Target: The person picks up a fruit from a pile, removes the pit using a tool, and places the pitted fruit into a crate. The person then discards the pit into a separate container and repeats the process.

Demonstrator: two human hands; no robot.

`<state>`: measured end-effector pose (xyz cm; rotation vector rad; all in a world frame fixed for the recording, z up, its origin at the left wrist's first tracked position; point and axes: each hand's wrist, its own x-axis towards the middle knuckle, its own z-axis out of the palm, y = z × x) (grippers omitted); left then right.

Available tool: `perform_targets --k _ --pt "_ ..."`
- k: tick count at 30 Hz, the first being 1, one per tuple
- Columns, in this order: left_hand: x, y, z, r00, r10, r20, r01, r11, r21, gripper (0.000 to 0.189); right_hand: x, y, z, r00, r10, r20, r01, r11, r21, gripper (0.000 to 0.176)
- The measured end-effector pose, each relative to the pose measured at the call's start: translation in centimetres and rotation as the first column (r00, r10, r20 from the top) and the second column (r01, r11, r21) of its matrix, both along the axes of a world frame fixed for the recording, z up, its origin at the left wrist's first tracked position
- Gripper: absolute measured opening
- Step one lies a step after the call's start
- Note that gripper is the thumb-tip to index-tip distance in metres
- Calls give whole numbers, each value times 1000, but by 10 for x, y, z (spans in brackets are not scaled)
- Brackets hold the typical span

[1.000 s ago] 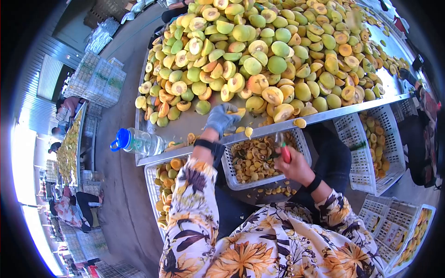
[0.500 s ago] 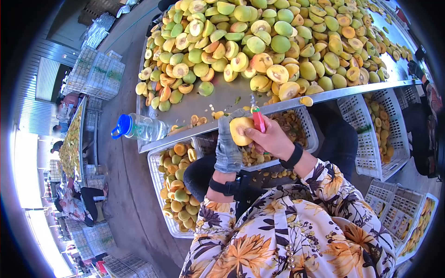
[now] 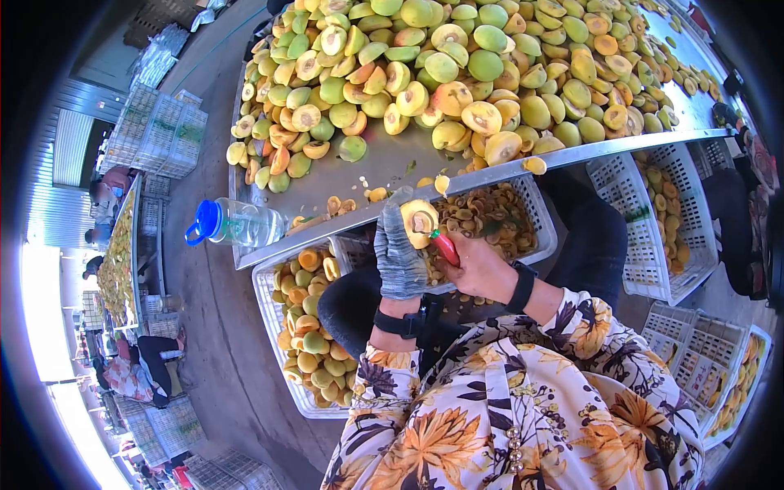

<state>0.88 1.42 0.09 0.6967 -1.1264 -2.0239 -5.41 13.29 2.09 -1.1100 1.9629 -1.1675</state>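
My left hand point(image 3: 398, 251), in a grey glove, holds a halved yellow fruit point(image 3: 417, 224) with its cut face up. Bare, my right hand point(image 3: 483, 265) is wrapped round the red handle of a small tool point(image 3: 443, 247), whose tip meets the fruit's cut face. Both hands are over the near edge of a metal table point(image 3: 343, 219). Beyond them lies a large heap of halved yellow and green fruit point(image 3: 425, 69). Below the hands, a white crate point(image 3: 545, 219) contains brownish-orange pieces.
A water bottle point(image 3: 249, 224) with a blue lid lies at the table's left corner. White crates of fruit stand at lower left point(image 3: 269, 314) and right point(image 3: 653, 261). People sit by another fruit-covered table point(image 3: 137, 245) at far left.
The fruit's cut face has turned into view, and the tool has swung from pointing up and away to touching it. A yellow piece now shows at the table edge near the fruit.
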Motion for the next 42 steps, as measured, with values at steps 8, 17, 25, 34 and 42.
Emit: perform_targets --k 8,17,25,34,42 --pt "6 0 -14 999 -29 -38 31 998 57 25 16 7 -15 992 20 127 -19 1000 -6 17" --pt "21 -22 6 890 -453 -48 447 846 291 34 -15 3 -5 956 277 100 -285 955 80 19" --pt "23 -21 -2 937 -343 70 281 857 432 26 -7 5 -12 928 368 51 -370 904 216 23" --pt "25 -3 -11 975 -220 -10 209 909 362 33 -2 0 4 542 136 829 -532 820 214 21" --pt "21 -4 -11 991 -79 111 43 955 293 34 8 1 -8 -21 39 999 -443 895 -44 19"
